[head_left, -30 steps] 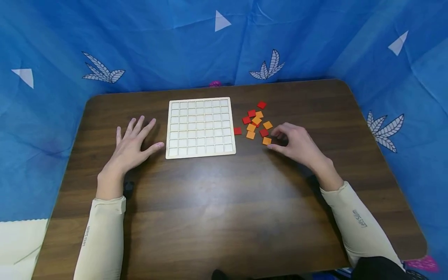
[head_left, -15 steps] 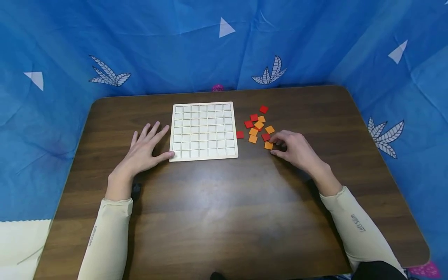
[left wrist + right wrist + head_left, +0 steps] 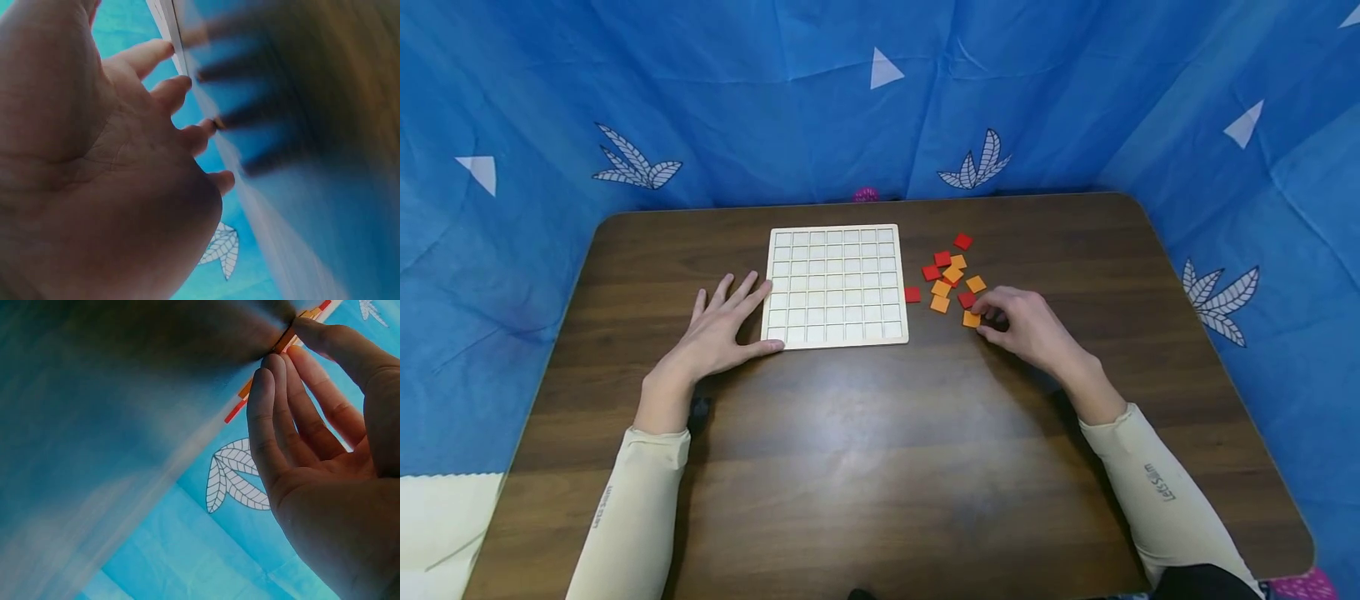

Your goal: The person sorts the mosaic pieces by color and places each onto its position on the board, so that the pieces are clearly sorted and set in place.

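Note:
A pale square board [image 3: 835,287] with a raised grid of square cells lies on the table. My left hand [image 3: 718,333] is spread at its left side, thumb over the front-left corner and index fingertip at the left edge. The left wrist view shows the palm and extended fingers. To the right of the board, my right hand [image 3: 1026,325] pinches an orange square tile [image 3: 971,319] between thumb and fingers; the tile is flat on the table. In the right wrist view, the orange tile [image 3: 285,340] shows between the thumb and fingertips.
Several loose orange and red tiles lie scattered beside the board, some overlapping. One red tile [image 3: 912,295] sits against the board's right edge. The brown wooden table [image 3: 865,467] has blue patterned cloth [image 3: 737,100] behind it and at its sides.
My left hand has moved right, from beside the board to touching its left edge and corner. My right thumb and fingers have closed in on the orange tile. The head view has shifted slightly.

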Demonstrator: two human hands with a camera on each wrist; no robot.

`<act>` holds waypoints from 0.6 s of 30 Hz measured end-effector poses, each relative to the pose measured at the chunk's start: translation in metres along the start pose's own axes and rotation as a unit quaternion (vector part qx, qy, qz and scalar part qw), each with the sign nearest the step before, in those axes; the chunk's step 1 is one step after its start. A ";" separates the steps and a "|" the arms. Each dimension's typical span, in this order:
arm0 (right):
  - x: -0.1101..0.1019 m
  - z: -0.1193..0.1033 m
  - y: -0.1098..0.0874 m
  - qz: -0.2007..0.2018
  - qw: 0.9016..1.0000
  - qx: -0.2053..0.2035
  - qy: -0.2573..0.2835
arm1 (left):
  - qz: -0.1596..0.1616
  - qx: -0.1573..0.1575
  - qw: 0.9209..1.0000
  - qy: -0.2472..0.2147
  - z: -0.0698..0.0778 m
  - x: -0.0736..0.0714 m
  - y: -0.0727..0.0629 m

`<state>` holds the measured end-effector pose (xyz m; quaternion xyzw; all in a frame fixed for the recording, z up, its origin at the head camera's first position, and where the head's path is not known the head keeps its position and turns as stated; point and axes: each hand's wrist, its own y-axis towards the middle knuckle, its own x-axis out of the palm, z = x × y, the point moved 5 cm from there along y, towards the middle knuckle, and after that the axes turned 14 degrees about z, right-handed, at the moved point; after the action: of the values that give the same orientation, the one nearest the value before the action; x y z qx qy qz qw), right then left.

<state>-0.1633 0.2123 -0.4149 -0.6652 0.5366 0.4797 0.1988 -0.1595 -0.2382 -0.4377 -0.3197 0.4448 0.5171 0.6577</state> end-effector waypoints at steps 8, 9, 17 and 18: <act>-0.002 -0.002 0.002 0.016 1.000 -0.002 0.003 | 0.009 0.009 1.000 -0.006 0.010 0.003 0.003; -0.002 -0.003 0.003 0.017 1.000 -0.002 0.004 | 0.010 0.010 1.000 -0.007 0.011 0.004 0.003; -0.004 -0.013 0.014 0.037 0.999 -0.007 0.015 | 0.015 0.015 1.000 -0.009 0.015 0.009 0.006; -0.004 -0.015 0.017 0.039 0.999 -0.009 0.015 | 0.017 0.014 1.000 -0.011 0.015 0.010 0.006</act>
<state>-0.1716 0.1967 -0.3999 -0.6526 0.5609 0.4817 0.1658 -0.1608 -0.2192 -0.4401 -0.2973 0.4498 0.5253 0.6583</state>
